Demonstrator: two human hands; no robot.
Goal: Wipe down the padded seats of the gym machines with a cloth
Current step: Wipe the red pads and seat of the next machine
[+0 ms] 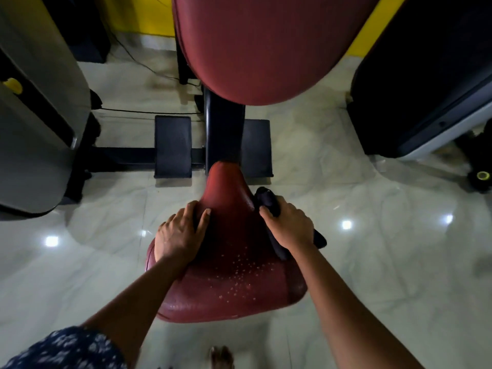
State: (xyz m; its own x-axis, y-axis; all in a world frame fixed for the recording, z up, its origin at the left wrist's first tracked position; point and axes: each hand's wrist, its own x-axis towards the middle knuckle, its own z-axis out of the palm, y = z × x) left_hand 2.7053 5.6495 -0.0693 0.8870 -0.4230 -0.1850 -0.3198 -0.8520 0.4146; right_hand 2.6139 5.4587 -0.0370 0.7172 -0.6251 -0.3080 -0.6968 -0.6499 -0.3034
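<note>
A red padded seat (229, 283) fills the lower middle of the head view, narrowing toward its far end, with small droplets scattered over its near half. My left hand (181, 233) rests on the seat's left side, fingers spread over the edge. My right hand (288, 226) grips a dark cloth (269, 202) against the seat's right edge; one end of the cloth sticks out beyond the fingers and another hangs below the wrist. A larger red back pad (266, 49) rises above and beyond the seat.
A black steel post (223, 134) joins seat and back pad, with two black footplates (173, 146) beside it. A grey machine shroud (37, 107) stands at left, a dark one (426, 75) at right. Cables cross the glossy tiled floor (372, 262). My foot (221, 356) shows at the bottom.
</note>
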